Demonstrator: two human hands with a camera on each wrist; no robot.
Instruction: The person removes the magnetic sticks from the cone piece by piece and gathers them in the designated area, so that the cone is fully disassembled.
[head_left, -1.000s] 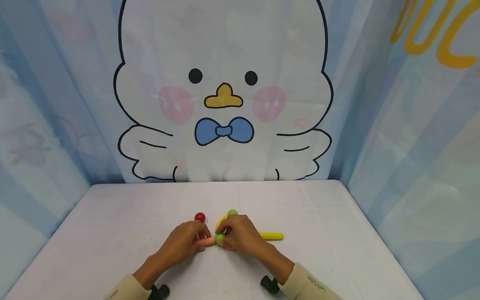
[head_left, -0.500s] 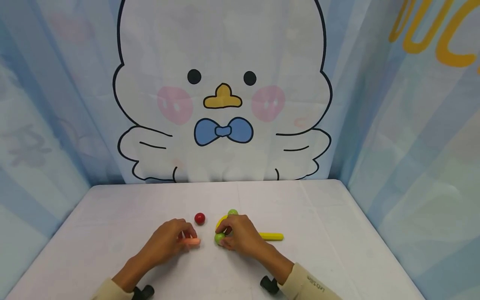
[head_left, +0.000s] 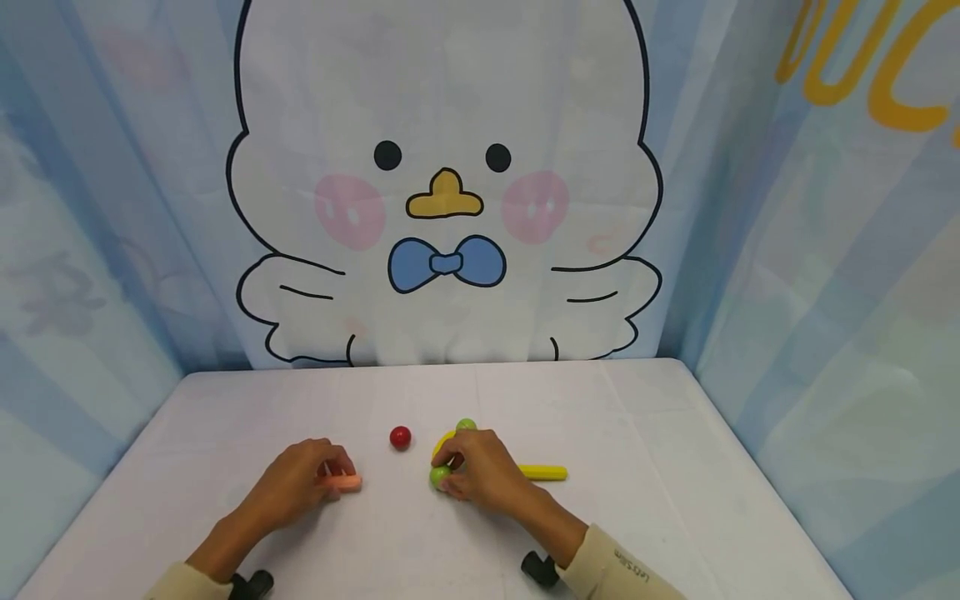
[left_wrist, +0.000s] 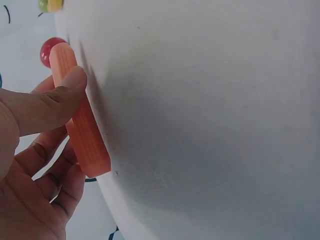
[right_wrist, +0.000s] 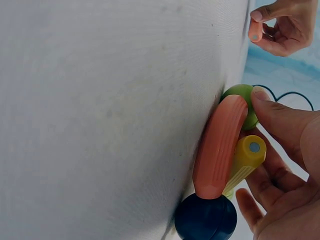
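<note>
My left hand pinches a short orange rod between thumb and fingers, just over the table on the left. With thumb and fingertips, my right hand holds a green ball at the centre. In the right wrist view, a second orange rod runs from that ball to a dark blue ball. Beside it is a yellow rod with a grey disc in its end. The head view shows these parts mostly hidden behind the right hand.
A red ball lies on the white table between the hands. Behind the right hand are another green ball and a curved yellow piece. A straight yellow rod sticks out to the right. A printed curtain hangs behind the table.
My left hand has drawn leftward with its orange rod, which was against the green ball a second ago and is now apart from it. The right hand stays in place.
</note>
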